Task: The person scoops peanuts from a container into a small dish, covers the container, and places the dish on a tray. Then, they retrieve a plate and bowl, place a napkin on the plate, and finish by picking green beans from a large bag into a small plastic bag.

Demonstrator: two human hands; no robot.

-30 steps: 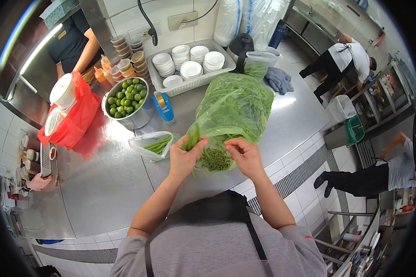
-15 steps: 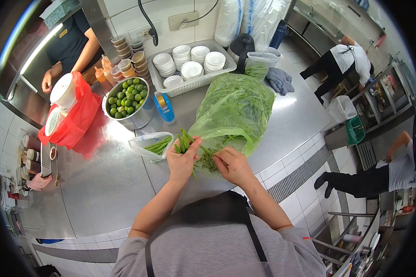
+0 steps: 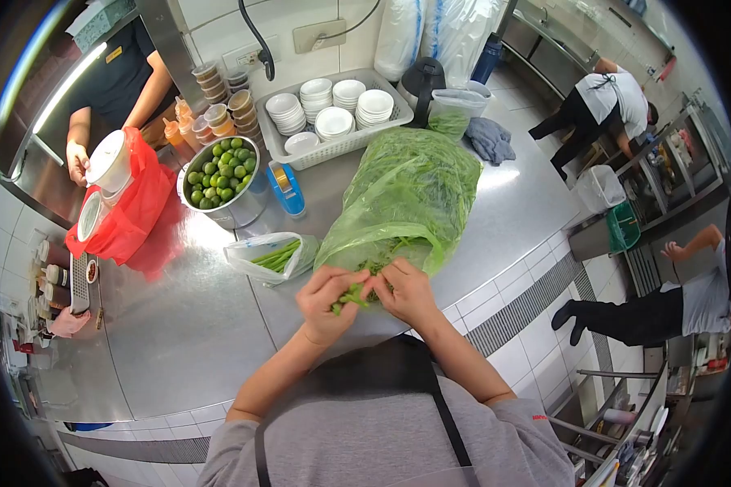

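My left hand (image 3: pixel 326 307) is closed around a small bunch of cut green stalks (image 3: pixel 349 299), whose exact kind I cannot make out. Beside it, my right hand (image 3: pixel 404 294) is pinched at the right end of the bunch, its fingertips meeting those of the left. Just beyond both hands lies a large clear plastic bag (image 3: pixel 418 183) full of leafy greens, its mouth towards me. Some small loose sprigs (image 3: pixel 374 265) show at that mouth. Left of it, a small white plastic bag (image 3: pixel 299 261) stands open with long green stalks (image 3: pixel 276 256) inside.
Behind are a pot of limes (image 3: pixel 221 174), a blue tape dispenser (image 3: pixel 287 191), a basket of white bowls (image 3: pixel 333 150) and a grey cloth (image 3: pixel 490 142). A red bag (image 3: pixel 138 211) with tubs stands left, a person's hand (image 3: pixel 78 164) touching one. Two people are at the right.
My left hand has turned over and come against the right hand; its stalks no longer point up towards the bags. Across the counter, another person's hand has moved onto the white tub.
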